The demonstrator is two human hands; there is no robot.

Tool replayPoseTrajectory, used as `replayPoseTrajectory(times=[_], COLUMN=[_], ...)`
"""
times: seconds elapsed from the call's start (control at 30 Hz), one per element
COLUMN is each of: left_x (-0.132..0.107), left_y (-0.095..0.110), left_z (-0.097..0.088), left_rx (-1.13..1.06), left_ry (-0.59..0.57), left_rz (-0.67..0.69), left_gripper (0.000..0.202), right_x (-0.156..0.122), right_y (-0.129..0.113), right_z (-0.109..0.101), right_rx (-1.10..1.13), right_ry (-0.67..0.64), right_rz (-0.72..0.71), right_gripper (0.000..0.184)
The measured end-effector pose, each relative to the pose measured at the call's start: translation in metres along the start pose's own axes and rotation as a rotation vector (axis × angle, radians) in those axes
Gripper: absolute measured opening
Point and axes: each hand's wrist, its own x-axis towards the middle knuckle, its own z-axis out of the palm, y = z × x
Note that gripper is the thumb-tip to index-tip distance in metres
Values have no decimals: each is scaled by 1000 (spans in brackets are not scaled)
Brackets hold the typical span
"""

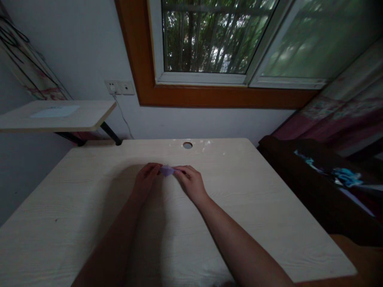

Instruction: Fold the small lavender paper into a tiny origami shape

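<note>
A small piece of folded purple paper (pixel 167 171) is held between my two hands, over the far half of the pale wooden desk (pixel 254 207). My left hand (pixel 147 175) pinches its left end between thumb and fingers. On the other side, my right hand (pixel 190 180) grips the right end in the same way. The paper's middle bulges into an angular shape with a point toward me. Its ends are covered by my fingertips, and the finer folds are too small to make out.
A raised shelf (pixel 103 115) on black legs stands at the back left, with a white sheet (pixel 55 111) on it. Near the desk's back edge is a round cable hole (pixel 187 145). Dark furniture with blue cloth (pixel 347 176) lies beyond the right edge.
</note>
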Motion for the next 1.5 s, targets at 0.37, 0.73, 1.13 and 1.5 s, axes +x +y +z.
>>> replayPoseTrajectory(times=[0.37, 0.73, 1.13, 1.5], left_x=[3, 3, 6, 2], left_y=[-9, -3, -8, -9], left_z=[0, 3, 0, 5], left_rx=[-62, -101, -87, -141], left_ry=[-18, 14, 14, -133], left_rz=[-3, -20, 9, -1], left_gripper=[23, 30, 36, 52], right_x=[-1, -1, -2, 0], right_y=[2, 6, -3, -6], right_z=[0, 2, 0, -3], right_rx=[86, 135, 96, 121], right_ry=[7, 39, -107, -109], right_rz=[34, 109, 7, -5], right_gripper=[19, 19, 16, 21])
